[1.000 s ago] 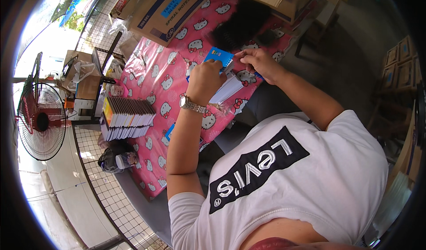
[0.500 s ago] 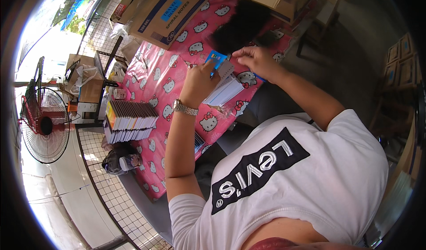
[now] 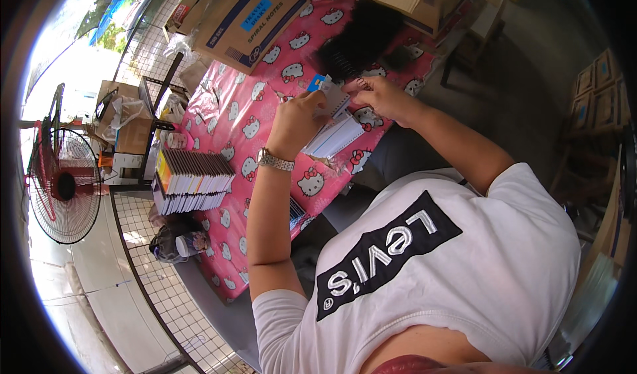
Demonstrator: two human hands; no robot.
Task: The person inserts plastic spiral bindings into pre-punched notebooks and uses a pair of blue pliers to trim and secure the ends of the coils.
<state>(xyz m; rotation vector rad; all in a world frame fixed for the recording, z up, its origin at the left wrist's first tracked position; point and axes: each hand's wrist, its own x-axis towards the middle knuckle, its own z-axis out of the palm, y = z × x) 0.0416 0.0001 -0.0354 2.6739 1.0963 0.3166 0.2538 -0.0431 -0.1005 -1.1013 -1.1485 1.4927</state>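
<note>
Both hands pinch a small spiral notepad above the far part of the pink cartoon-print tablecloth: left hand closed on its near-left side, right hand fingertips nipping its right edge. It looks light, thin and bendy, so it is best held by the edges near the wire binding. More white pads lie just nearer, and a black pile of coils sits farther off.

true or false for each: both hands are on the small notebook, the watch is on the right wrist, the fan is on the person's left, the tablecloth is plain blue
Both hands hold the small notebook: true, the left hand and right hand meet on it.
The watch is on the right wrist: false, it is on the left wrist.
The fan stands to the person's left: true.
The tablecloth is plain blue: false, it is pink with a cartoon cat print.
</note>
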